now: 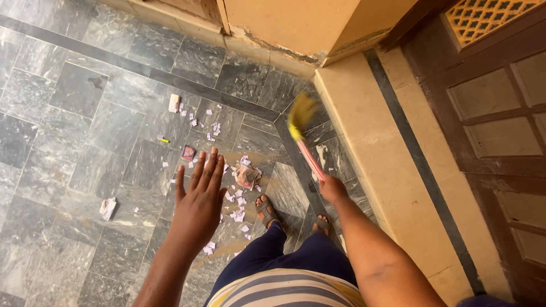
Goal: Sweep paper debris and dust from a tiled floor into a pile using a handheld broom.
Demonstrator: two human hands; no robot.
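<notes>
Broom (304,136) in right hand (331,186), bristles blurred, apparently raised; left hand (200,196) open.

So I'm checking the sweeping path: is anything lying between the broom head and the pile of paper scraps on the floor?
Nothing visible. The broom, in the right hand, is raised over bare grey tile, and the paper scraps lie just beyond it.

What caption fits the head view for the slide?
Right hand grips a pink-handled broom over grey marble floor strewn with paper scraps; left hand held open, empty.
</notes>
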